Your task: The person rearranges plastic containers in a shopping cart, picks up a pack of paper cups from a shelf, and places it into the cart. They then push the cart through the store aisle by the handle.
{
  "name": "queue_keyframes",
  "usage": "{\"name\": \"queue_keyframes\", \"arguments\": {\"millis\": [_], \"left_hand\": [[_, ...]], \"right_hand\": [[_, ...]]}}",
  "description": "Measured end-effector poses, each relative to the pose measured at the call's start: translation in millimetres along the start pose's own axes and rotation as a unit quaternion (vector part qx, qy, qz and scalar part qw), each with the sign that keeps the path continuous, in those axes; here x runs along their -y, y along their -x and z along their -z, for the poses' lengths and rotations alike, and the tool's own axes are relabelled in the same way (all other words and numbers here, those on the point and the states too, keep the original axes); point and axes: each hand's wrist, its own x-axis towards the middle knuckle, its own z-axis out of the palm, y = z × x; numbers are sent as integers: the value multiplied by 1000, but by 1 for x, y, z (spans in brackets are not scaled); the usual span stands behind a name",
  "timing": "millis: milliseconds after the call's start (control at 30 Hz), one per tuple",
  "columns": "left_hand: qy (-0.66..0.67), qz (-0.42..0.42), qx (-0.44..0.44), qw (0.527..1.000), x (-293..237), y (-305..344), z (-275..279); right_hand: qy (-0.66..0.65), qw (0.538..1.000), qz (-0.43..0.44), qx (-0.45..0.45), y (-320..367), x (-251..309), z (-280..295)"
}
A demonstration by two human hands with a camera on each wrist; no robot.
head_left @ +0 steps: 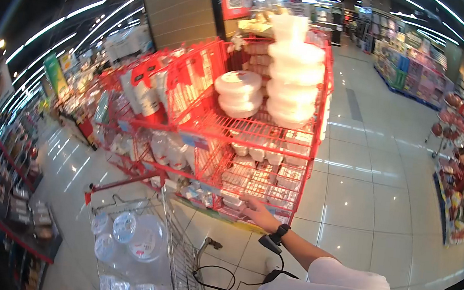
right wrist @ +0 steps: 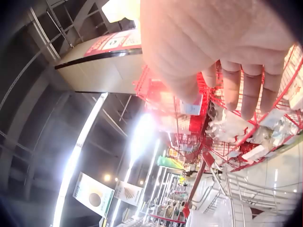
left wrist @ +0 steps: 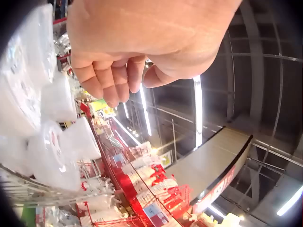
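Observation:
My right hand [head_left: 258, 214] reaches toward the lower tier of a red wire rack [head_left: 228, 128], where several white packs [head_left: 240, 174] lie. Its fingers [right wrist: 251, 90] hang relaxed in the right wrist view, with nothing held, and overlap the red wires there. Only the left wrist view shows my left hand [left wrist: 142, 42]; its fingers are loosely bent and empty. Beside it in that view are clear, lidded plastic containers [left wrist: 57, 146]. Similar containers [head_left: 147, 238] stand in a metal shopping cart [head_left: 177, 253] to the left of my right arm.
Stacks of round white containers [head_left: 293, 83] stand on the rack's upper tier, beside red-and-white packs [head_left: 149, 92]. A tiled aisle [head_left: 356, 159] runs along the right. Other displays [head_left: 463, 171] stand at far right, and a dark shelf [head_left: 22, 224] stands at left. Black cables [head_left: 222, 281] hang near my body.

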Motion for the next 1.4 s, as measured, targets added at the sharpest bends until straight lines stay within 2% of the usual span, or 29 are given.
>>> {"name": "queue_keyframes", "arguments": {"millis": [100, 133, 167, 267, 367, 500, 567, 700, 767, 867, 967, 1100, 1167, 1300, 1400], "left_hand": [[129, 67, 84, 986, -10, -22, -41], [113, 87, 81, 986, -16, -26, -55], [116, 80, 89, 986, -25, -30, -66], [61, 95, 138, 984, -48, -39, -105], [76, 46, 170, 981, -68, -43, -136], [87, 63, 175, 979, -88, -56, -171], [121, 69, 178, 974, -100, -58, -188], [109, 56, 199, 972, -106, -65, -226], [135, 79, 200, 967, -104, -66, -251], [133, 104, 212, 963, -140, -47, -285], [98, 110, 223, 964, -154, -30, -314], [114, 91, 227, 963, -181, -1, -334], [65, 70, 273, 957, -202, 9, -329], [87, 121, 215, 965, -223, 31, -324], [64, 86, 191, 976, -223, 44, -314]], "right_hand": [[42, 998, 37, -37, 8, 1, 39], [13, 998, 33, -60, 17, 12, 45], [-17, 996, 30, -82, 24, 21, 51], [4, 990, 67, -125, 30, 34, 83], [29, 985, 73, -157, 37, 40, 117], [-49, 975, 117, -181, 36, 46, 154], [-1, 969, 133, -209, 42, 67, 165], [5, 976, 124, -177, 43, 68, 205], [-20, 973, 127, -192, 49, 77, 216], [-30, 968, 121, -218, 53, 81, 239], [-29, 969, 109, -218, 52, 79, 265], [-51, 974, 87, -203, 39, 79, 288], [-18, 978, 83, -190, 29, 71, 300], [-52, 982, 84, -160, 18, 79, 306], [-55, 984, 88, -142, 8, 69, 313]]}}
